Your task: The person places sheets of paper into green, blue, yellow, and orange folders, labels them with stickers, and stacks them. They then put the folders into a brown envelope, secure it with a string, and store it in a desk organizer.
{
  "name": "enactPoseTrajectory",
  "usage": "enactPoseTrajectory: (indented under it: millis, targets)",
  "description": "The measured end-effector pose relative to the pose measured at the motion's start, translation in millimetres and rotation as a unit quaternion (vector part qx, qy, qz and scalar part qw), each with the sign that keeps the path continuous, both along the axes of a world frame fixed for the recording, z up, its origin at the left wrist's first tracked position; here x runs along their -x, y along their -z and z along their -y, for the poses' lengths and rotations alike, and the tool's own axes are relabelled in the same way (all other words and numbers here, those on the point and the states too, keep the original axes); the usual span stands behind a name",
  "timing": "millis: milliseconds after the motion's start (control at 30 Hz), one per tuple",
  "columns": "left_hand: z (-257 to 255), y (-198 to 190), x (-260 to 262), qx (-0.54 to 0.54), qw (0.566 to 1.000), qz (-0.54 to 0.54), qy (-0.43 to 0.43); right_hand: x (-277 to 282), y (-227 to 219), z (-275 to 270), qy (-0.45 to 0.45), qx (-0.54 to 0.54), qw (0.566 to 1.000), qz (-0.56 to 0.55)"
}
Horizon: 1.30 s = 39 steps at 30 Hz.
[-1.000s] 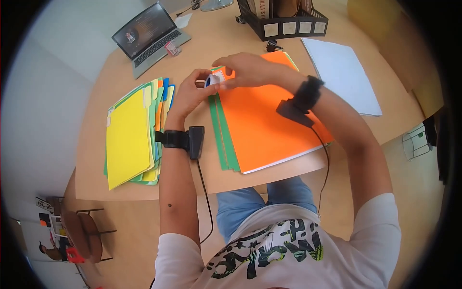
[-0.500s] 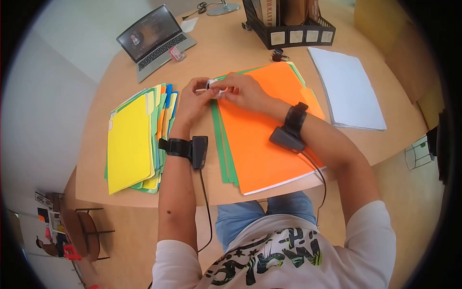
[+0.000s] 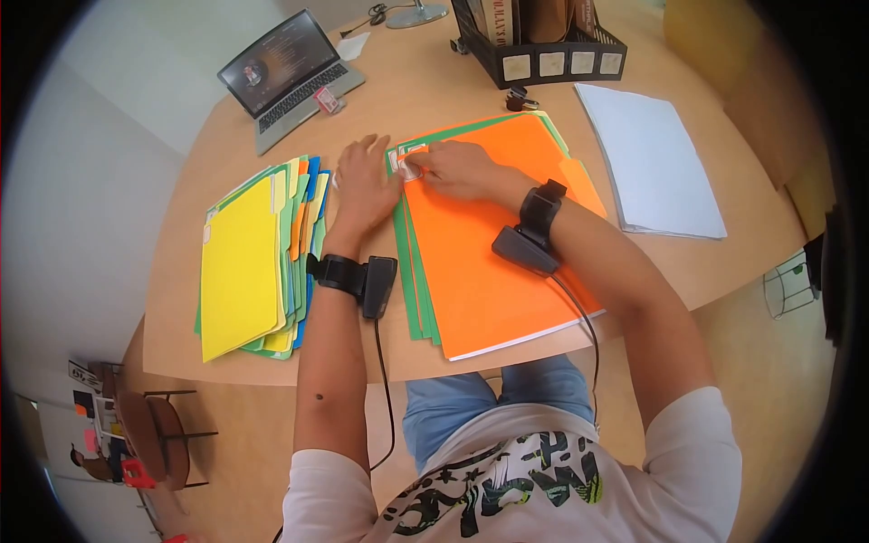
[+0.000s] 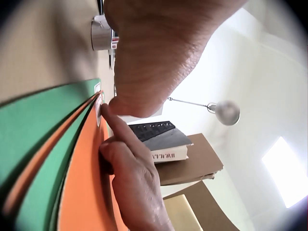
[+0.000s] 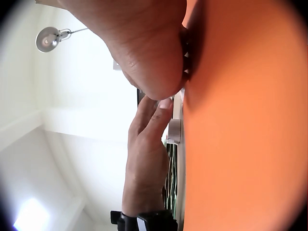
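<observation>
An orange folder lies on top of green and orange folders, with white labels along their upper left tabs. My right hand rests on the orange folder, its extended index finger pressing a white label at the tab while the other fingers bend under. Close by, my left hand lies with fingers loosely extended at the folders' left edge, its thumb side near the label. A white roll sits on the table just left of my left hand, mostly hidden by it in the head view.
A pile of yellow, green and blue folders lies at left. Behind are a laptop, a small red-and-clear box and a black file holder. Black clips lie before the holder, a white paper stack at right.
My left hand has let go of the white roll, leaving it on the table to the left. The right hand has brought its index finger down onto the label at the orange folder's tab.
</observation>
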<state>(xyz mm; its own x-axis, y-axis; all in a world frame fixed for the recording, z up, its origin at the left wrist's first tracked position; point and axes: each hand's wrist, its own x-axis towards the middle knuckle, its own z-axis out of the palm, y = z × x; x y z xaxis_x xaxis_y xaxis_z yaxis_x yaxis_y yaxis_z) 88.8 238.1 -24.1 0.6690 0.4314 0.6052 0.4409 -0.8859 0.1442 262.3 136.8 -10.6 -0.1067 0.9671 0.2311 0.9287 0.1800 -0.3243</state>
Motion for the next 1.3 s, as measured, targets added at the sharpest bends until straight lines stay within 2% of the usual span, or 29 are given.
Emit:
enactPoseTrajectory:
  millis: [67, 167, 333, 433, 533, 633, 733, 800, 867, 900, 1000, 1067, 1133, 1233, 1267, 1300]
  targets:
    - [14, 0, -6, 0.021, 0.998, -0.056, -0.005, -3, -3, -1, -0.023, 0.016, 1.000, -0.003]
    - [24, -15, -5, 0.126, 0.981, -0.143, -0.040, -9, -4, -3, -0.064, 0.042, 0.997, -0.023]
    - [19, -13, -5, 0.122, 0.978, -0.158, -0.053, -12, -4, -2, -0.088, 0.043, 0.992, -0.077]
    - [11, -12, -9, 0.140, 0.976, -0.159, -0.047, -5, -7, -2, -0.011, 0.055, 0.997, -0.053]
    - [8, -14, -11, 0.176, 0.969, -0.163, -0.053, -8, -13, 3, -0.019, 0.046, 0.997, -0.055]
    - [11, -20, -12, 0.196, 0.965, -0.161, -0.062, -27, 8, -13, -0.074, 0.015, 0.991, -0.109]
    - [10, -18, -10, 0.202, 0.968, -0.140, -0.057, -48, -39, 12, -0.039, 0.155, 0.956, -0.246]
    - [17, -23, -13, 0.171, 0.975, -0.130, -0.063, -69, -64, 36, 0.044, 0.085, 0.943, -0.320]
    - [20, -21, -13, 0.141, 0.985, -0.081, -0.054, -104, -68, 47, 0.058, 0.030, 0.906, -0.418]
    - [19, -21, -12, 0.126, 0.989, -0.057, -0.051, -118, -68, 58, 0.089, 0.014, 0.917, -0.389]
    - [16, -23, -14, 0.198, 0.980, 0.001, -0.031, -138, -70, 98, 0.174, -0.022, 0.928, -0.329]
    - [6, -19, -14, 0.325, 0.937, 0.107, 0.079, -143, -57, 120, 0.227, -0.025, 0.918, -0.325]
    - [7, -18, -20, 0.423, 0.864, 0.224, 0.156, -144, -46, 140, 0.220, -0.026, 0.895, -0.388]
    - [14, -33, -18, 0.467, 0.810, 0.307, 0.176, -142, -41, 150, 0.188, 0.008, 0.859, -0.477]
    - [16, -38, -17, 0.481, 0.800, 0.328, 0.148, -141, -41, 150, 0.174, 0.023, 0.845, -0.506]
    - [15, -38, -18, 0.477, 0.790, 0.352, 0.152, -138, -42, 150, 0.157, 0.034, 0.848, -0.506]
